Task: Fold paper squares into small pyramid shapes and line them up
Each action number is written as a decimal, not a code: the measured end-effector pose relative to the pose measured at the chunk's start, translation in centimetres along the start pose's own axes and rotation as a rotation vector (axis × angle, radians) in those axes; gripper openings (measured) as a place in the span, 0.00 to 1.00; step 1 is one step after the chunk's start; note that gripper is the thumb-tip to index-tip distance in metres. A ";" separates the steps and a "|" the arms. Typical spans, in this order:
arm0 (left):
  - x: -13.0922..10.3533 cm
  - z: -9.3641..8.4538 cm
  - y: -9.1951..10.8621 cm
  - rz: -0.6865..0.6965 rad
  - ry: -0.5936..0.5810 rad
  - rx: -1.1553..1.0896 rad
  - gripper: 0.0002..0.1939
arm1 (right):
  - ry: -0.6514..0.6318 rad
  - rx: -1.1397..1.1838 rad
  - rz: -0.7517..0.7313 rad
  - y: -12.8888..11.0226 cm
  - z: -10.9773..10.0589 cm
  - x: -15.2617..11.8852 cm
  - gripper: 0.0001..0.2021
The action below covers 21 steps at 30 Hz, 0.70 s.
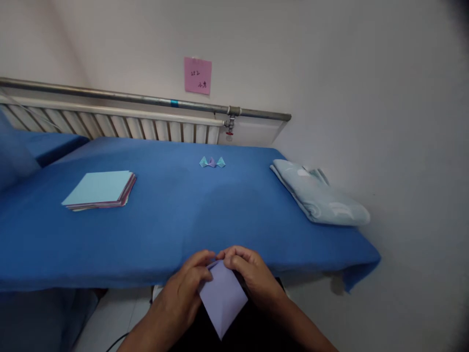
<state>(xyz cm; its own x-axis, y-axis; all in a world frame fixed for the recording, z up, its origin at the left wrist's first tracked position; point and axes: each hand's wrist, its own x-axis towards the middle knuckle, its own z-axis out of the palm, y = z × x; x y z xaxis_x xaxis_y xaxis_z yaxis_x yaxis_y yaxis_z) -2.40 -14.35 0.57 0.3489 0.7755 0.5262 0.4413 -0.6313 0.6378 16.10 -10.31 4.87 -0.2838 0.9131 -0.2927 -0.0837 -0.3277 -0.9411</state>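
Note:
A lilac paper, folded into a kite-like shape with a point at the bottom, is held in front of the blue-covered table's near edge. My left hand pinches its upper left edge between thumb and fingers. At its top corner, my right hand grips the paper with the thumb on the front and the fingers curled behind. Both hands' fingertips are close together at the top, where a small fold shows. The paper's back side is hidden.
Small folded teal and lilac papers lie near the back of the blue cloth. A stack of coloured paper is at left, a folded light-green fabric at right. Behind are a radiator and pipe.

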 end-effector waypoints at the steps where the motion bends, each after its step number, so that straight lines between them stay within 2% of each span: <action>1: -0.1 0.1 -0.2 0.006 0.027 0.017 0.17 | -0.004 0.033 0.020 0.1 0.0 0.0 0.06; 5: -0.2 0.0 -0.1 -0.004 0.080 0.057 0.11 | -0.031 0.126 0.068 0.5 -0.1 0.2 0.07; 10: -0.3 -0.3 0.1 0.038 0.055 0.119 0.10 | -0.028 0.198 0.101 0.5 0.1 0.2 0.06; 15: 0.0 -0.2 -0.1 0.101 0.112 0.177 0.09 | 0.026 0.248 0.089 0.4 0.6 -0.1 0.06; 21: 0.2 0.2 0.1 0.042 0.193 0.112 0.08 | 0.093 0.316 0.042 0.5 1.2 -0.4 0.07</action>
<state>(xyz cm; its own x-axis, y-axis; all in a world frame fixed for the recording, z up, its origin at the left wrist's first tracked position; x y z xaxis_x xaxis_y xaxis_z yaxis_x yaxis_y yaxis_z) -2.09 -14.20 0.62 0.2096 0.7253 0.6557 0.5227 -0.6499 0.5518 15.04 -11.08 4.73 -0.2060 0.9108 -0.3577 -0.3698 -0.4109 -0.8333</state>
